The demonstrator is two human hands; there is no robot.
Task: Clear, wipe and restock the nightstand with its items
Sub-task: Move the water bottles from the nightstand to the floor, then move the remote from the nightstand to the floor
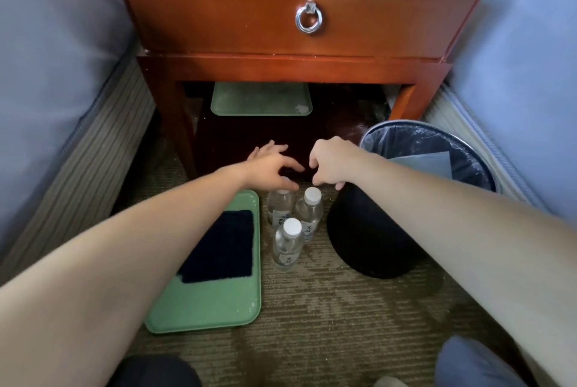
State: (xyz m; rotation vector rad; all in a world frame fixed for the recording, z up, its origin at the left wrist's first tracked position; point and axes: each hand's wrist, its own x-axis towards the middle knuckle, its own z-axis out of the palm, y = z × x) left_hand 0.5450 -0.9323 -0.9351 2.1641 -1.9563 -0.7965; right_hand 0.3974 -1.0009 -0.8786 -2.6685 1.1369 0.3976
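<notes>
While three white-capped water bottles stand clustered on the carpet before the nightstand, two green trays show; the floor tray beside them carries one dark cloth; the shelf tray lies beneath the single drawer; the left hand, fingers spread apart, hovers over the rear bottle; the right hand curls at one black round object, grip impossible to tell; one lined bin stands beside it.

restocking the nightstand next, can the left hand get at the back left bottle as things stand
Probably yes. The left hand is right above the back left bottle, fingers over its cap; nothing lies between, and the green tray beside it is flat and low.
</notes>
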